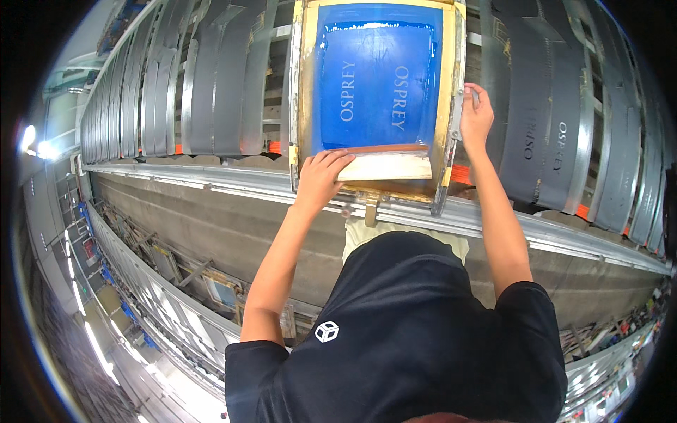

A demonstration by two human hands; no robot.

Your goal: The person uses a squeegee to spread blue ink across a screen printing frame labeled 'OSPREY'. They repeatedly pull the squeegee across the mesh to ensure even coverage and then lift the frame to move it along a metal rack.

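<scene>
At far left, dark grey panels point(221, 77) lie in a row along a metal-railed bench; next, the person's left hand point(321, 178) is closed around the left end of a wooden squeegee point(388, 168), thumb side toward the frame; the squeegee extends rightward from those fingers, so the left hand is the nearer one; it lies at the near end of a yellow-edged screen frame point(449, 63), just below the blue mesh point(374, 88); its long axis runs left to right, across the frame's length, its reddish edge facing away from the person; further right, the right hand point(477, 118) has bent fingers at the frame's right rail, whether gripping I cannot tell; more grey panels follow.
</scene>
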